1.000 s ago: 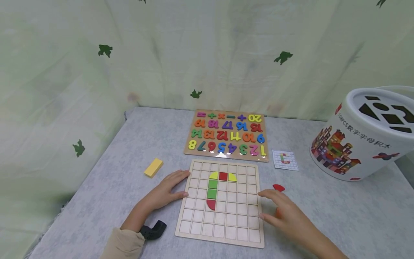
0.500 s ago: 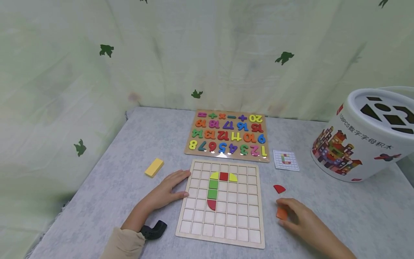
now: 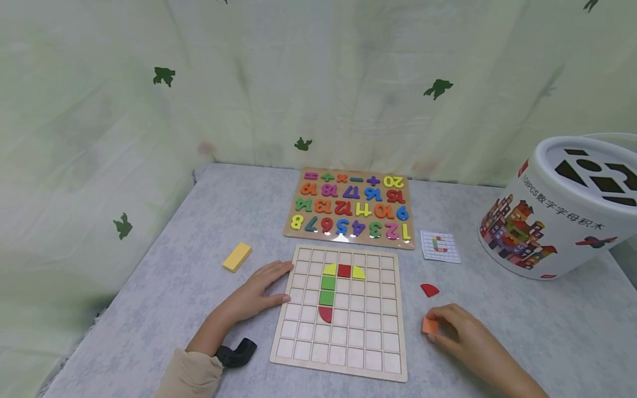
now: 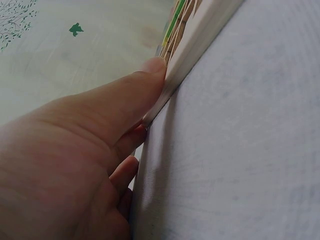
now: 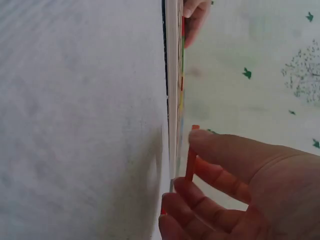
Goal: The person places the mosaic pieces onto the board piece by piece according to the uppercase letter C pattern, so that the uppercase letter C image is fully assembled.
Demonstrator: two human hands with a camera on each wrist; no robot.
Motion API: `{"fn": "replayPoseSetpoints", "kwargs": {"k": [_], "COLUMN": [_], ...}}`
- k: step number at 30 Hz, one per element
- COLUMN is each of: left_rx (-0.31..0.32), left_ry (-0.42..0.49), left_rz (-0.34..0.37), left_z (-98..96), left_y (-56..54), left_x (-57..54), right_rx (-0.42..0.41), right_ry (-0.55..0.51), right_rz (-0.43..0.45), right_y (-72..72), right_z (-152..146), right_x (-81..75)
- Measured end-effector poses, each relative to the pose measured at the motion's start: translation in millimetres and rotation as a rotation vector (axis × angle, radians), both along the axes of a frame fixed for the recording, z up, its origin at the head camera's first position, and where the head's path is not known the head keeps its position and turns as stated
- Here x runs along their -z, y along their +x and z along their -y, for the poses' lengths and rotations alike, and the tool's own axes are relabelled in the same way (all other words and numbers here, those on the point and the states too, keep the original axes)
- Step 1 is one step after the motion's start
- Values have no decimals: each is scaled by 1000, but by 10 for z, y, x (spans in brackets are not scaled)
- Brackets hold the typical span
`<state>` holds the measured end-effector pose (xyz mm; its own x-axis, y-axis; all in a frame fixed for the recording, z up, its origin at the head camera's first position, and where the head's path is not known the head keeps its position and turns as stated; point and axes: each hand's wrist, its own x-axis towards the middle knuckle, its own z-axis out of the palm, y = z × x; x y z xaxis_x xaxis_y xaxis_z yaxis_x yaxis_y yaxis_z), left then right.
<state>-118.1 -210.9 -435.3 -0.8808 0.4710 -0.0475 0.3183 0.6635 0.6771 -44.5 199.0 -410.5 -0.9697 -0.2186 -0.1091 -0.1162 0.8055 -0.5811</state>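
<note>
On the table lies a wooden grid board (image 3: 363, 354) carrying coloured tiles: a red square (image 3: 344, 271), two yellow quarter-rounds, green squares (image 3: 327, 291) and a red quarter-round (image 3: 325, 314). My left hand (image 3: 259, 293) rests along the board's left edge, fingers loosely extended; in the left wrist view its thumb (image 4: 150, 67) touches the rim. Right of the board, my right hand (image 3: 465, 337) pinches a thin orange square tile (image 5: 191, 160) between thumb and fingers, tilted up from the tabletop. A loose red quarter-round (image 3: 429, 290) lies just beyond that hand.
A small pattern card (image 3: 450, 255) lies beyond the board's right side. Behind is a number puzzle board (image 3: 288, 226). A large white bucket (image 3: 507, 243) with a slotted lid stands at the right. A yellow block (image 3: 237, 257) sits left of the board.
My right hand has left the board's right edge, moved right and taken hold of the orange tile, which now sits slightly further left and tipped up. The left hand has stayed put.
</note>
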Motion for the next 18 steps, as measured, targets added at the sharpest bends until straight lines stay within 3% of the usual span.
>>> {"fn": "replayPoseSetpoints", "kwargs": {"k": [6,10,14,18], "left_rx": [-1,1,2,-1], "left_ry": [-3,-2,2,2], "left_rz": [-2,-2,1,7], "left_z": [4,5,3,-3], "left_y": [-4,-2,-1,0], "left_x": [-2,-6,-9,-12], "right_rx": [-67,-166,-240,-269], "right_ry": [-65,-103,-166,-198], "right_rz": [-24,-109,-191,-147], "right_y": [-4,-6,-20,-56], "right_z": [216,404,576,730], "right_x": [-191,-267,-245,-169]}}
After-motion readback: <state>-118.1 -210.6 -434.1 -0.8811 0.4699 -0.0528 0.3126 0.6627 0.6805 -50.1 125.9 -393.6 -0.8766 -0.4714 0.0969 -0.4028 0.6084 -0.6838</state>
